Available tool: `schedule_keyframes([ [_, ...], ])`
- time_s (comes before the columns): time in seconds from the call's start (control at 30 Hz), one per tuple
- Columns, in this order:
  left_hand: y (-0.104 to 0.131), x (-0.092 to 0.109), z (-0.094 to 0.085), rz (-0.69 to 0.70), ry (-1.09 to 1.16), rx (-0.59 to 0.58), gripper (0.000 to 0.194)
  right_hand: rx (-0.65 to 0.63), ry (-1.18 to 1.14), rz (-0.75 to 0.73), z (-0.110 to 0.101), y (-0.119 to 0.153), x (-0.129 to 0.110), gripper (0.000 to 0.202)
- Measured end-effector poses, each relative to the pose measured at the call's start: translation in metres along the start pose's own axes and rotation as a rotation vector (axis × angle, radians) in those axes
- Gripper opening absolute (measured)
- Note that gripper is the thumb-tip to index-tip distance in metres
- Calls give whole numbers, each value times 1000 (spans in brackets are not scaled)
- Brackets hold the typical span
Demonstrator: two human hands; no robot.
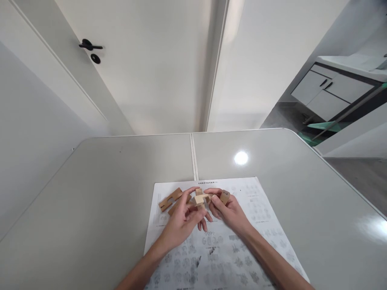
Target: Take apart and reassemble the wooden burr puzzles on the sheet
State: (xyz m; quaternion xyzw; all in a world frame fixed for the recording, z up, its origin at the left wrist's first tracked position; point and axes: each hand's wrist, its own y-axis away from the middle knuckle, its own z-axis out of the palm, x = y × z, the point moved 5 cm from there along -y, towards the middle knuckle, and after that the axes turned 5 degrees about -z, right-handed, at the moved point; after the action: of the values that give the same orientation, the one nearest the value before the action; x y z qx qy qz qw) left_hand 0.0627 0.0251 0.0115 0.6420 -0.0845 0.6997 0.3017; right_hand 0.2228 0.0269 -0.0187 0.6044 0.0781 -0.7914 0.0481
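Wooden pieces (198, 200) sit pinched between both hands, the left hand (182, 223) clasping one side and the right hand (232, 211) the other; fingers hide how they join. An uneven pull could drop one onto the printed sheet (252, 209) below, or a knuckle nudge the notched block (165, 203) left of them.

Beyond the grip, a white door (154, 68) with a black handle (87, 44); farther right, a white cabinet (332, 93); beneath, a grey table (102, 205).
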Motion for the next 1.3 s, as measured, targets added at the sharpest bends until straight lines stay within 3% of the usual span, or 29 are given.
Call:
schedule_keyframes([
  [0.1, 0, 0, -1, 3, 9, 19, 59, -21, 66, -34, 2, 1, -4, 35],
  [0.23, -1, 1, 0, 1, 18, 29, 58, 43, 224, -69, 1, 2, -11, 35],
  [0.47, -2, 0, -2, 9, 17, 34, 56, 83, 443, -286, 5, 4, -16, 25],
  [0.77, -2, -2, -3, -13, 27, 27, 57, 83, 540, -439, 9, 12, -17, 46],
  [1.3, 3, 6, -3, -13, 33, 72, 61, 74, 538, -434, 12, 11, -21, 47],
])
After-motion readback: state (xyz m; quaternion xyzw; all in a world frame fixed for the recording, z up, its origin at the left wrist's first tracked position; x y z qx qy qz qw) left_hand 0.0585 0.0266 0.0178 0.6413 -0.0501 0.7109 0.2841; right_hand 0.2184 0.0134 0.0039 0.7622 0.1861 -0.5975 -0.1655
